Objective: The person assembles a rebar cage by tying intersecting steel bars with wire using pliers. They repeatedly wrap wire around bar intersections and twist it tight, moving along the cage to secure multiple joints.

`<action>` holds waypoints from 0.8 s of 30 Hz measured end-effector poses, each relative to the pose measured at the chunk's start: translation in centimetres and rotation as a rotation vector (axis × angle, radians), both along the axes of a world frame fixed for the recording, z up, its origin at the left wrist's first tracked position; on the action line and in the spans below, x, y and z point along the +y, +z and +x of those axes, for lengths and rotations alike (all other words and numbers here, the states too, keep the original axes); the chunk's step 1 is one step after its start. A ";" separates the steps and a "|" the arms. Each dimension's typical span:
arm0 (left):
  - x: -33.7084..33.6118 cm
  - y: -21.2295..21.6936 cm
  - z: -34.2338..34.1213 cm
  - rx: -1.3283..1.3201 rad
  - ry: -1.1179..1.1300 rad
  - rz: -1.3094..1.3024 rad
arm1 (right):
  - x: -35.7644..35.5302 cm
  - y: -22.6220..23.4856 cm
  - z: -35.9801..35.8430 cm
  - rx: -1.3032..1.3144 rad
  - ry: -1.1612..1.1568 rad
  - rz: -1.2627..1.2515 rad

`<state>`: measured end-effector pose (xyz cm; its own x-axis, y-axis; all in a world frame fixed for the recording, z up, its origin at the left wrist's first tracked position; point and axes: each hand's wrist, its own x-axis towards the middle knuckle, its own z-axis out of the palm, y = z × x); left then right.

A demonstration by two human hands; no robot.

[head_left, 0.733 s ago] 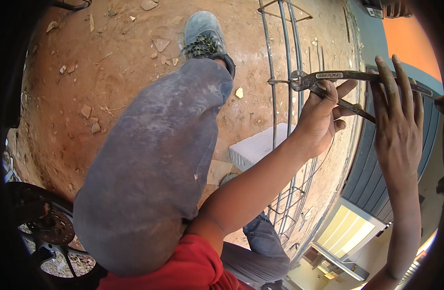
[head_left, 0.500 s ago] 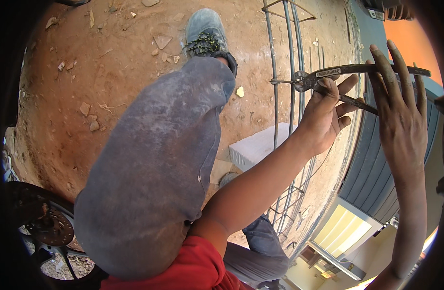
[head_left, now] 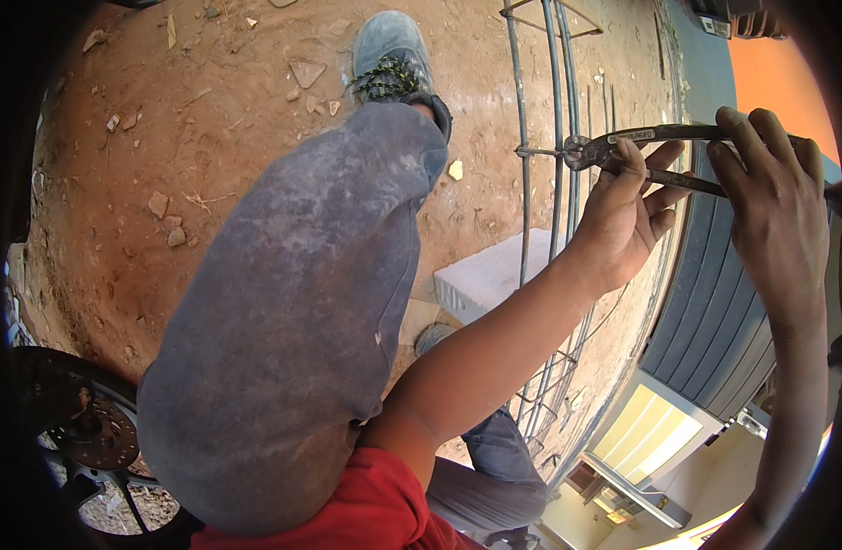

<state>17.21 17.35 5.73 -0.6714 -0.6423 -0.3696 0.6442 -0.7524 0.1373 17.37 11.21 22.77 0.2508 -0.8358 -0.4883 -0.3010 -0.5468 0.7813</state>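
A pair of dark steel pincers (head_left: 641, 137) lies level, its jaws biting a wire tie on a thin bar of the rebar cage (head_left: 522, 229). My left hand (head_left: 622, 220) grips the handles just behind the jaws, fingers curled over both of them. My right hand (head_left: 778, 202) wraps the far ends of the handles from the right. My knee in dusty grey trousers (head_left: 302, 321) fills the middle, and my shoe (head_left: 393, 55) rests on the reddish dirt beyond it.
A white block (head_left: 494, 275) lies on the ground beside the cage. Small stones dot the dirt (head_left: 164, 137). A spoked wheel (head_left: 82, 431) sits at lower left. A grey ribbed shutter (head_left: 714, 321) runs along the right.
My right hand's fingers have curled tighter over the handle ends. The pincers and both hands shifted slightly to the right.
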 end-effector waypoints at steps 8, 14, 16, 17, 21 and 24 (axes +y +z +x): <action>0.1 0.1 0.1 0.002 -0.003 0.012 | -1.1 -0.2 1.4 0.042 0.092 -0.033; 0.0 0.2 0.1 0.007 -0.008 0.024 | -0.9 -0.4 1.6 0.061 0.133 -0.052; 0.0 0.2 0.1 0.005 -0.004 0.025 | -1.0 -0.4 1.6 0.077 0.165 -0.042; 0.0 0.3 0.1 0.007 -0.004 0.030 | -1.1 -0.3 1.6 0.091 0.192 -0.041; 0.0 0.3 0.1 0.011 -0.001 0.034 | -1.2 -0.2 1.8 0.094 0.142 -0.002; 0.0 0.3 0.1 0.010 0.001 0.036 | -1.1 -0.2 2.0 0.087 0.085 -0.005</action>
